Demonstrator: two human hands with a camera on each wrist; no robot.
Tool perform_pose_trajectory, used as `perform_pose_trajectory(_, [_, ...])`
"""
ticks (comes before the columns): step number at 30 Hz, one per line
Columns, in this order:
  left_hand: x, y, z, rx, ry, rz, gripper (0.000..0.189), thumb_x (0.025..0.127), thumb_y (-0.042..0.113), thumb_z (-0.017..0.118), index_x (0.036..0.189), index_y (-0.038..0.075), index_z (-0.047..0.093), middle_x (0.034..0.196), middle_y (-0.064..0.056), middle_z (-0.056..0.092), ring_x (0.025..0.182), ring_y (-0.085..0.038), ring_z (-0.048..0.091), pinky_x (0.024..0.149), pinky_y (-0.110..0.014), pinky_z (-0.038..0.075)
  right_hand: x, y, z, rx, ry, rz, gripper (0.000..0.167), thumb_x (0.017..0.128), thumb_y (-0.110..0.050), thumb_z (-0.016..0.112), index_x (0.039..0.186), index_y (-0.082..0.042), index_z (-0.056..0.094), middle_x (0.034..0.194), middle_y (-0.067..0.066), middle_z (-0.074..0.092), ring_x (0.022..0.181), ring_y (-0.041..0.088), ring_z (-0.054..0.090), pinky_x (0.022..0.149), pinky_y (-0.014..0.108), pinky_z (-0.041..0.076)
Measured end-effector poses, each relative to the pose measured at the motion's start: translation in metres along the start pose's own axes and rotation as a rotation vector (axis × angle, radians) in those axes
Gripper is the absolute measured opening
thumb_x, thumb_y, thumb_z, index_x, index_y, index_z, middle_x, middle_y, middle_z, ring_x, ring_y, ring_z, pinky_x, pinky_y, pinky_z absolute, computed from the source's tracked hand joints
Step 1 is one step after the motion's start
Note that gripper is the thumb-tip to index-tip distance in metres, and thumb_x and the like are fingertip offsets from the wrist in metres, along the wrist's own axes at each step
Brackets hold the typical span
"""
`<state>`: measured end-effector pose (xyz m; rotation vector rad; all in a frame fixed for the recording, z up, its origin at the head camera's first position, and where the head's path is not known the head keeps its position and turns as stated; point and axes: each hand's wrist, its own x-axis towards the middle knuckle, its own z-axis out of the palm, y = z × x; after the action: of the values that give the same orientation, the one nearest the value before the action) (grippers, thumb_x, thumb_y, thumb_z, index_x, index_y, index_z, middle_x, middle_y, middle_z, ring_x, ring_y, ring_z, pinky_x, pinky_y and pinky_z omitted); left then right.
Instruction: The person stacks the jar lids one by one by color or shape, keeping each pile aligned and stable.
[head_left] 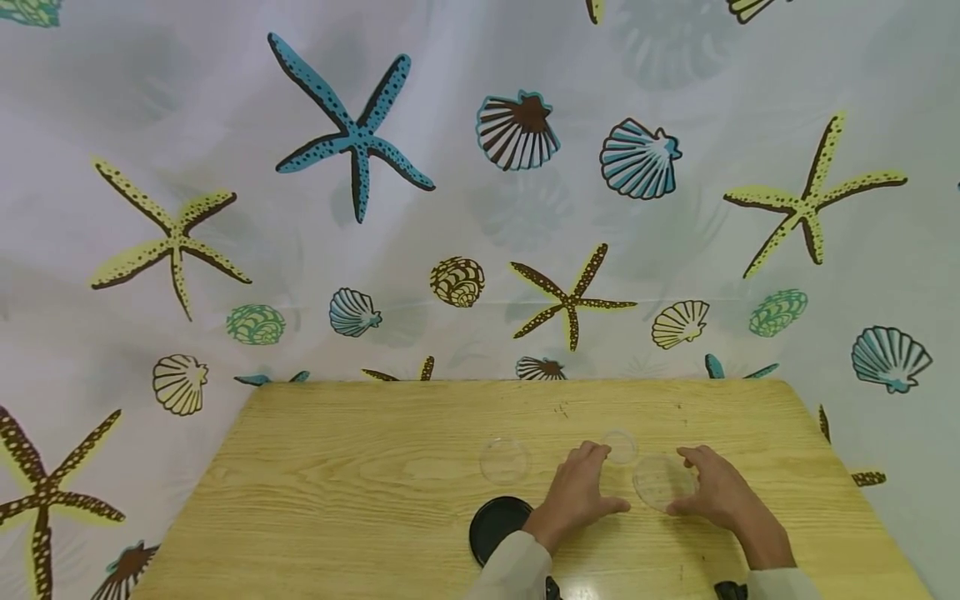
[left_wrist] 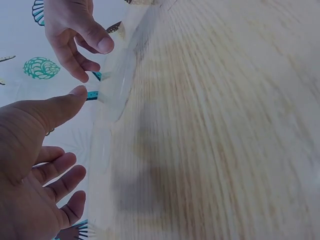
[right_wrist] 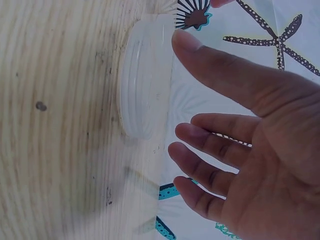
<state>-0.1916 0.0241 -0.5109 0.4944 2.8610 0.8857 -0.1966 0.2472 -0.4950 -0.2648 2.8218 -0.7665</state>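
A shallow clear round dish (head_left: pixel 663 483) lies on the wooden table between the two hands; the right wrist view shows its ridged side wall (right_wrist: pixel 137 80). My right hand (head_left: pixel 720 492) is at the dish's right side, thumb and fingers spread around that edge without gripping it. Whether the thumb touches the rim I cannot tell. To the left is my left hand (head_left: pixel 573 496), its thumb and fingers apart and nothing held. A smaller clear disc (head_left: pixel 619 447) lies just beyond its fingertips.
Another clear round piece (head_left: pixel 505 461) lies left of the hands. A black round dish or lid (head_left: pixel 495 523) sits beside the left wrist, partly covered by it. Behind the wooden table (head_left: pixel 337 467) hangs a white cloth (head_left: pixel 420 50) printed with starfish and shells.
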Motion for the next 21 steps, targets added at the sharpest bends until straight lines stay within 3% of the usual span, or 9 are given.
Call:
perform_pose_trajectory(8, [0.005,0.002,0.011,-0.005,-0.042,0.014,0.074,0.076,0.041,0.078,0.137,0.013,0.048,0.133,-0.001,0.052,0.123,-0.019,0.05,0.099,-0.043,0.043,-0.004,0.008,0.0,0.005,0.004,0.027,0.09,0.064,-0.031,0.087,0.133,0.008,0.045,0.118,0.022,0.056,0.099,0.035,0.059,0.08,0.048,0.049])
perform_pose_trajectory(15, [0.006,-0.001,0.015,-0.036,-0.035,0.002,0.074,0.074,0.039,0.08,0.135,0.012,0.049,0.131,-0.001,0.054,0.12,-0.02,0.052,0.097,-0.04,0.045,-0.001,0.009,0.003,-0.007,0.011,-0.001,0.089,0.065,-0.032,0.087,0.133,0.009,0.045,0.117,0.022,0.056,0.103,0.038,0.057,0.085,0.051,0.047])
perform_pose_trajectory(21, [0.01,0.001,0.017,-0.03,-0.032,0.011,0.072,0.072,0.038,0.082,0.132,0.012,0.052,0.127,0.0,0.056,0.116,-0.018,0.054,0.095,-0.037,0.045,-0.002,0.01,0.002,-0.015,0.006,0.025,0.087,0.067,-0.032,0.085,0.133,0.008,0.045,0.119,0.023,0.055,0.107,0.039,0.056,0.087,0.052,0.046])
